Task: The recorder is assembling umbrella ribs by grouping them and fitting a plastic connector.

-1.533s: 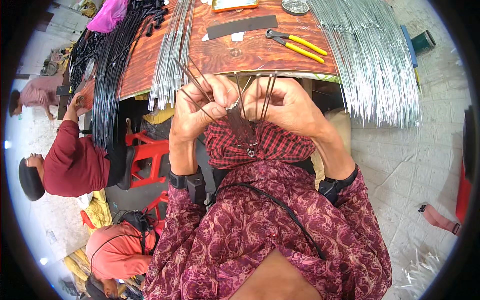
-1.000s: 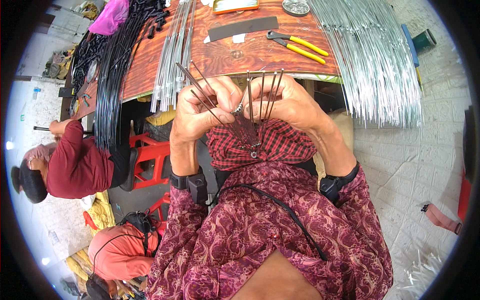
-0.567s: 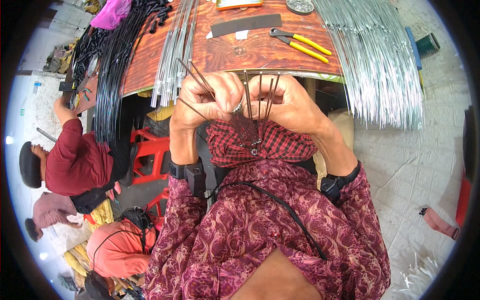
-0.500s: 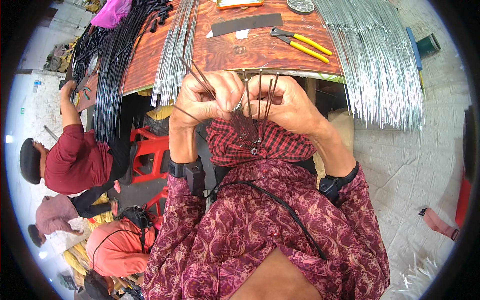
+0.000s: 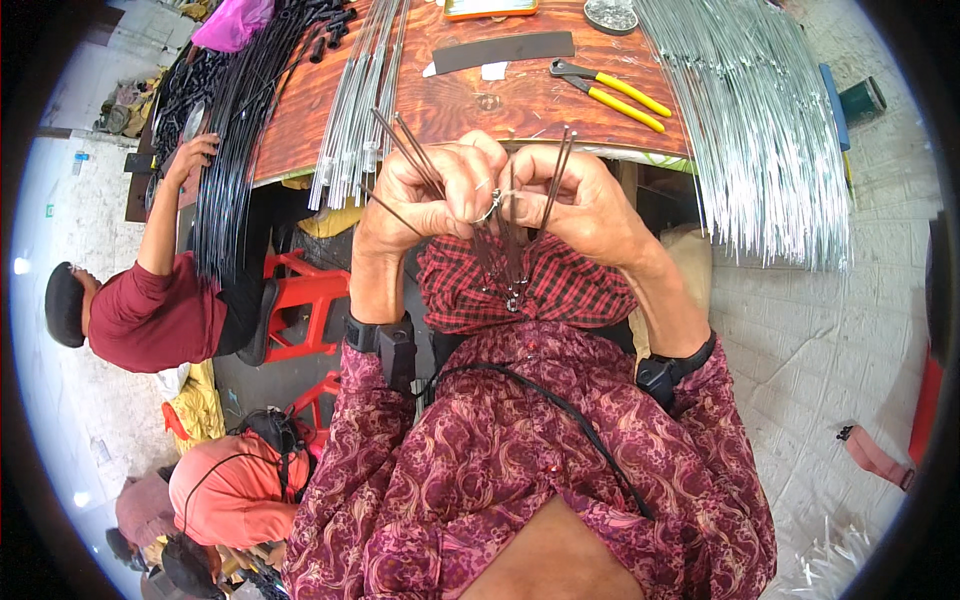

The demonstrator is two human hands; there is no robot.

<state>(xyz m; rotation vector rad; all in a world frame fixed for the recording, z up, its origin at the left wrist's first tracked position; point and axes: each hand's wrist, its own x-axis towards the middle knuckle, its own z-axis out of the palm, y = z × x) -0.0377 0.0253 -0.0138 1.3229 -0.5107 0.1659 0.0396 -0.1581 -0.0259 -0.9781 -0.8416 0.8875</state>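
Dark thin rods (image 5: 510,250) converge above the red-checked cloth (image 5: 590,290). Left hand (image 5: 430,190) pinches rods beside a silvery fitting (image 5: 491,206); right hand (image 5: 575,195) pinches others, fewer projecting upright than before. Beyond, a co-worker's hand (image 5: 194,155) now reaches the black strands (image 5: 232,190).

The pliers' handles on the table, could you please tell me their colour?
The handles are yellow, clearest in the head view.

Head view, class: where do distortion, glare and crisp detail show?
Head view: the table has a bowed front edge; head view: the silver wires glare white toward their lower ends; head view: the yellow-handled pliers look fairly crisp.
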